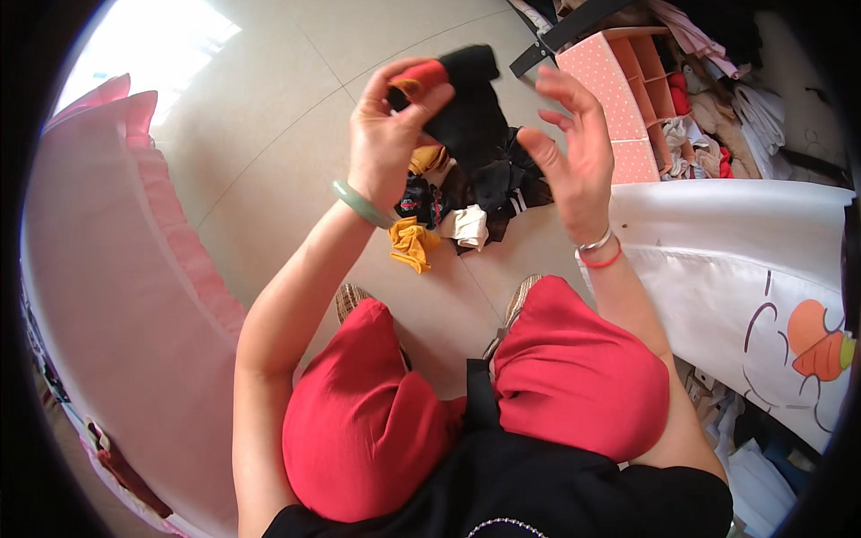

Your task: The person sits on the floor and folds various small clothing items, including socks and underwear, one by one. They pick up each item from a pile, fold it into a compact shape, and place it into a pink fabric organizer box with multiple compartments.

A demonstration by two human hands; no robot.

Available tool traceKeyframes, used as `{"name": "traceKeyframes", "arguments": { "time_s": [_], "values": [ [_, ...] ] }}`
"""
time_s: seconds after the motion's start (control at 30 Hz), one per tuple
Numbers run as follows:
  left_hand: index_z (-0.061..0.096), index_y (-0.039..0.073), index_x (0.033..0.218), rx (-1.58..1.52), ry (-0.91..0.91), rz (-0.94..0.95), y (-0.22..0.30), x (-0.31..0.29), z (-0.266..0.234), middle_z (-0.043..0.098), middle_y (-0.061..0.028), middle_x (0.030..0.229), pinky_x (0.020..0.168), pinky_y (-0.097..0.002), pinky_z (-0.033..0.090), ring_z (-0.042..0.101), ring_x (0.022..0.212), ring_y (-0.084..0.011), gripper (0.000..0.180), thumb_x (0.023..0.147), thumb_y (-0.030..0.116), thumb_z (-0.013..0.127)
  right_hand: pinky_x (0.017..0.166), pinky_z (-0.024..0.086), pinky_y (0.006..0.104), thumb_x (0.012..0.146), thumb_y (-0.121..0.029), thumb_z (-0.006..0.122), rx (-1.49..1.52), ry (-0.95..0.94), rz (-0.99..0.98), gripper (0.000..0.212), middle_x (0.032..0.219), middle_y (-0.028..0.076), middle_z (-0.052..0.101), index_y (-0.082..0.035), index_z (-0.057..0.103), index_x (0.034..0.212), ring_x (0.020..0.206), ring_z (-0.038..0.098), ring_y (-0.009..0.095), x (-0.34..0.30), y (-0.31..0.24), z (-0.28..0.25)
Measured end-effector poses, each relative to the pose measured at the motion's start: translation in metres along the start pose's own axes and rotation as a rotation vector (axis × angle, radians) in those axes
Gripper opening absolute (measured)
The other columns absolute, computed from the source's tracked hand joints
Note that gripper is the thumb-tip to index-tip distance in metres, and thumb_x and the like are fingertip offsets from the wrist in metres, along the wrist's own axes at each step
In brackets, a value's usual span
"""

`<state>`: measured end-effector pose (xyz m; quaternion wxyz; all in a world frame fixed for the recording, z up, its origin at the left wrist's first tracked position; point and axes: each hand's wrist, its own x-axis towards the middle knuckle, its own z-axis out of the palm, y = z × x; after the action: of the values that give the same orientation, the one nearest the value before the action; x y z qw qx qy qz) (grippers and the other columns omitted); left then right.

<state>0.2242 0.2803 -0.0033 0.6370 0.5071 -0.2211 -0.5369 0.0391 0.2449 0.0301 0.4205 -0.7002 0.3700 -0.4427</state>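
Note:
My left hand is raised above the floor, its thumb and fingers pinched on a black sock that hangs down to the right. A red and yellow patch shows between those fingers; whether it belongs to the same sock I cannot tell. To the right of the sock, my right hand is apart from it, fingers spread and holding nothing. Below both hands lies a pile of socks, with a mustard yellow one, a white one and several dark ones.
A pink dotted organizer box with compartments stands at the upper right, with clothes beside and in it. White fabric with a cartoon print spreads along the right. A pink-edged cloth cover fills the left. My red-trousered knees are below.

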Motion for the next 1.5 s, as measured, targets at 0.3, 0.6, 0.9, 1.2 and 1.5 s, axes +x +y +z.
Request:
{"name": "traceKeyframes", "arguments": {
  "time_s": [0.3,0.6,0.9,1.2,1.5],
  "values": [
    [0.061,0.006,0.108,-0.034,-0.165,0.111,0.002,-0.012,0.019,0.065,-0.0018,0.096,0.075,-0.0220,0.053,0.060,0.086,-0.0078,0.030,0.080,0.003,0.072,0.079,0.050,0.0250,0.082,-0.010,0.072,0.345,-0.200,0.546,0.035,0.098,0.006,0.065,0.005,0.058,0.110,0.087,0.061,0.011,0.001,0.007,0.008],
    [0.064,0.005,0.103,0.234,-0.093,0.360,-0.023,0.005,0.000,0.065,-0.0002,0.094,0.075,-0.0216,0.051,0.059,0.084,-0.0069,0.026,0.079,0.000,0.071,0.073,0.054,0.0260,0.086,-0.012,0.068,0.650,-0.196,0.824,0.027,0.096,0.009,0.066,0.004,0.060,0.106,0.083,0.064,0.013,-0.009,-0.003,0.013],
    [0.062,0.003,0.107,0.020,-0.275,0.064,-0.008,-0.006,0.008,0.066,-0.0032,0.097,0.075,-0.0204,0.050,0.058,0.083,-0.0056,0.026,0.084,-0.008,0.056,0.078,0.056,0.0308,0.095,-0.022,0.054,1.017,-0.143,0.881,0.031,0.104,0.014,0.066,0.002,0.057,0.114,0.090,0.067,0.022,-0.002,-0.007,-0.002],
    [0.055,0.005,0.117,0.110,-0.415,0.165,0.000,-0.018,0.013,0.055,-0.0028,0.104,0.074,-0.0230,0.046,0.054,0.086,-0.0084,0.040,0.078,0.002,0.062,0.082,0.055,0.0338,0.097,-0.024,0.051,1.108,-0.109,0.988,0.034,0.112,0.015,0.063,0.001,0.054,0.119,0.098,0.065,0.023,0.000,-0.002,-0.012],
    [0.059,0.003,0.108,0.100,-0.213,-0.080,-0.003,-0.009,0.004,0.061,-0.0012,0.093,0.071,-0.0221,0.051,0.059,0.072,-0.0075,0.023,0.090,0.017,0.063,0.088,0.048,0.0318,0.096,-0.026,0.051,0.640,-0.192,0.470,0.038,0.120,0.012,0.061,-0.003,0.052,0.126,0.101,0.063,0.024,0.003,-0.025,-0.003]
  ]
}}
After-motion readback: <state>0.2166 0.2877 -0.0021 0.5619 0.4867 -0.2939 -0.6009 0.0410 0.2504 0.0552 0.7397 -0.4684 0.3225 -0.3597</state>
